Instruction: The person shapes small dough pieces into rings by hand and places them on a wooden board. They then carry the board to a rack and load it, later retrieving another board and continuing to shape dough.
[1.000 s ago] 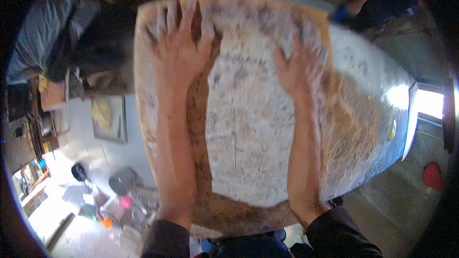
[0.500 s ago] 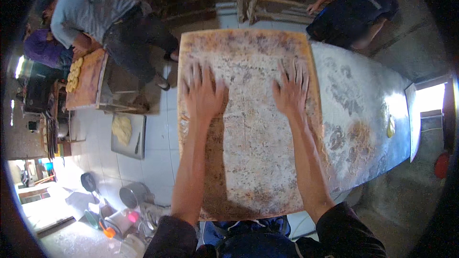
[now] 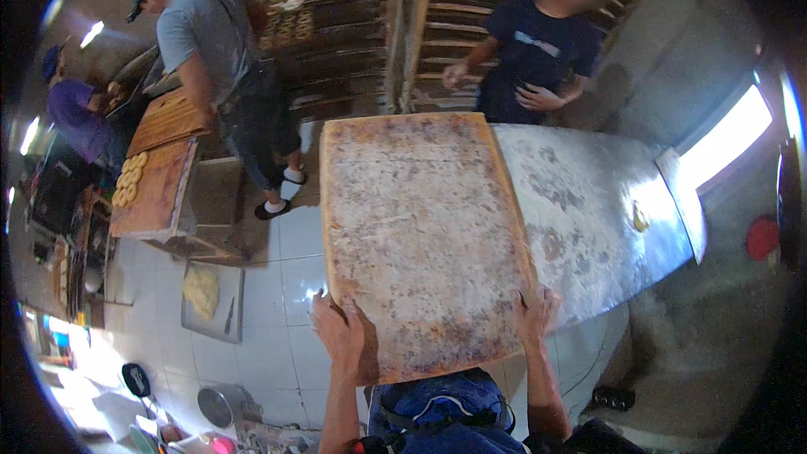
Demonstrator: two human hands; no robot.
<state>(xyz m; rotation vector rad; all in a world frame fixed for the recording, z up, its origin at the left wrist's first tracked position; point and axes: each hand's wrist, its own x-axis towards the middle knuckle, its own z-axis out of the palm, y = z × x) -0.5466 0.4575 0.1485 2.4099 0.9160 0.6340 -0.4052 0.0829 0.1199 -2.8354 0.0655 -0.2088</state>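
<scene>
A large wooden board [image 3: 420,235], worn and stained with a pale floury middle, lies before me with its near end towards my body. My left hand [image 3: 340,328] is closed on its left edge close to the near corner, thumb on top and fingers over the side. Opposite, my right hand [image 3: 535,313] grips the right edge the same way. The fingers under the board are hidden. Along its right side, the board adjoins a metal-topped table [image 3: 588,210] dusted with flour.
A person in dark clothes [image 3: 546,42] stands beyond the board, before slatted racks [image 3: 462,17]. Another in grey [image 3: 210,42] leans at a wooden table [image 3: 155,202] holding dough rings [image 3: 130,178]. A tray [image 3: 235,303] with dough [image 3: 202,290] and a knife sits lower left, near a metal pot [image 3: 220,405].
Both hands have gone from lying flat on the board's far half to gripping its near side edges. The view has tilted up, showing more of the people and racks.
</scene>
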